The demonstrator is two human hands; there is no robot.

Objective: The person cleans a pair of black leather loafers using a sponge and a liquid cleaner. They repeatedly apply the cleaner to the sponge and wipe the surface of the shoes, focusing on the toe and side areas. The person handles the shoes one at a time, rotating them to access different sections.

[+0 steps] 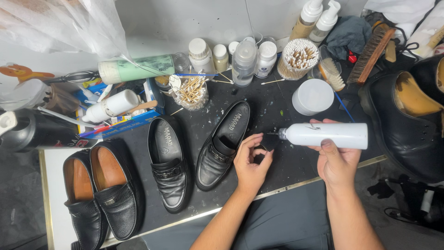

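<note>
1. The right hand [336, 159] is gripping a smooth white plastic bottle [330, 135] laid on its side, its nozzle pointing left toward the left hand [251, 162].
2. The left hand is pinching a small dark pad [269, 141], probably a sponge or cloth, though it is blending into the black mat, right at the nozzle tip.
3. Judging by this, the pad is only now being loaded; no shoe is being touched yet.
4. Two glossy black leather loafers, one [169, 162] and another [223, 144], are lying just left of the left hand, their metal bits showing.
5. A grainier black pair with tan linings [102, 190] is waiting at the table's left end.
6. A paint-flecked black mat [277, 109] is covering the work table.
</note>
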